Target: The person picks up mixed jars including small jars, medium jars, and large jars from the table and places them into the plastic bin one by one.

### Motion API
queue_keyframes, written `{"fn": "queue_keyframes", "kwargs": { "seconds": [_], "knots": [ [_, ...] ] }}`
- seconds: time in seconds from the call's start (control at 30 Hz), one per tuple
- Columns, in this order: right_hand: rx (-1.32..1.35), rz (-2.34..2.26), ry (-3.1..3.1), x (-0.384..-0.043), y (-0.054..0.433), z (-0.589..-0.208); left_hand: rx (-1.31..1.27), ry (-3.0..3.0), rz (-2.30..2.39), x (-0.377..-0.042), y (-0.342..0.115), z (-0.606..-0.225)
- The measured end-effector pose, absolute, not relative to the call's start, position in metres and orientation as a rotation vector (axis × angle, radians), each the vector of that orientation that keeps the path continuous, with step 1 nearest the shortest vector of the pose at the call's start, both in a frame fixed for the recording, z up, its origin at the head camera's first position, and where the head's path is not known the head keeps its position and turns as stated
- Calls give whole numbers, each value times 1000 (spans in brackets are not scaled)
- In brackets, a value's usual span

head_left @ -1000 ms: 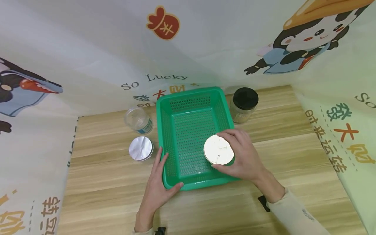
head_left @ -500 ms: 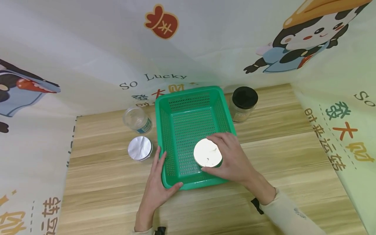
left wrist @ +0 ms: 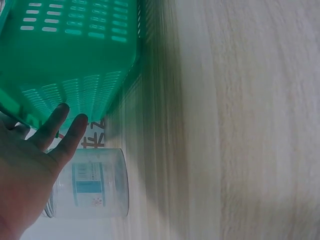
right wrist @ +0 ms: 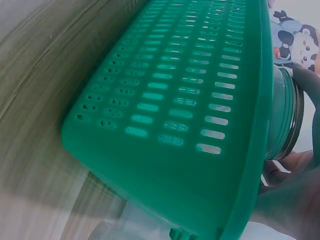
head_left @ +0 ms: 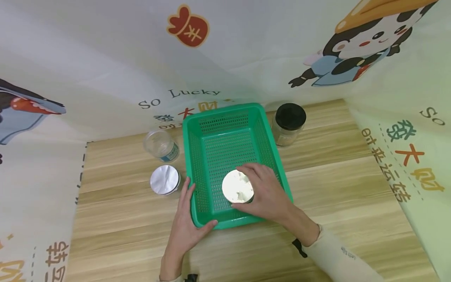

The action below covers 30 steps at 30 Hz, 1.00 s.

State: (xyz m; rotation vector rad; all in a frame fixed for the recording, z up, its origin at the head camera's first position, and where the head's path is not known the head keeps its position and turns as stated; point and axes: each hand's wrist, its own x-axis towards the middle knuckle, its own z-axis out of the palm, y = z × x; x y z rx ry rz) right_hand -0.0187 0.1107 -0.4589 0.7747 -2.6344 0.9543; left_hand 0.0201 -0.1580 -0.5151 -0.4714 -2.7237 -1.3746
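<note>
My right hand [head_left: 269,196] grips a clear jar with a shiny silver top [head_left: 237,187], thumb and fingers on opposite sides of its lid. The jar is over the front part of a green perforated plastic basket [head_left: 188,156]. In the right wrist view, the clear jar [right wrist: 280,115] shows above the basket's rim [right wrist: 262,125], its lower part hidden by the basket wall. My left hand [head_left: 186,229] rests at the basket's front left corner, fingers straight along the left side and thumb at the front rim.
Left of the basket stand a silver-topped jar [head_left: 164,180] and, behind it, a clear jar [head_left: 158,145] with a blue label. A black-lidded jar [head_left: 290,117] is by the back right corner. Printed cloth [head_left: 116,78] borders the wooden table [head_left: 327,176].
My right hand has carried the silver-topped jar leftward and slightly toward me over the basket. The left hand keeps its place at the corner. The head view has shifted slightly.
</note>
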Motion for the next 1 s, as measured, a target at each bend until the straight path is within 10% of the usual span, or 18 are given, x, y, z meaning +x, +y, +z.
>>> {"fn": "queue_keyframes", "kwargs": {
  "seconds": [1.0],
  "knots": [
    [797, 887, -2990, -8, 68, -461, -466, -2698, -1431, 22, -157, -518]
  ]
}}
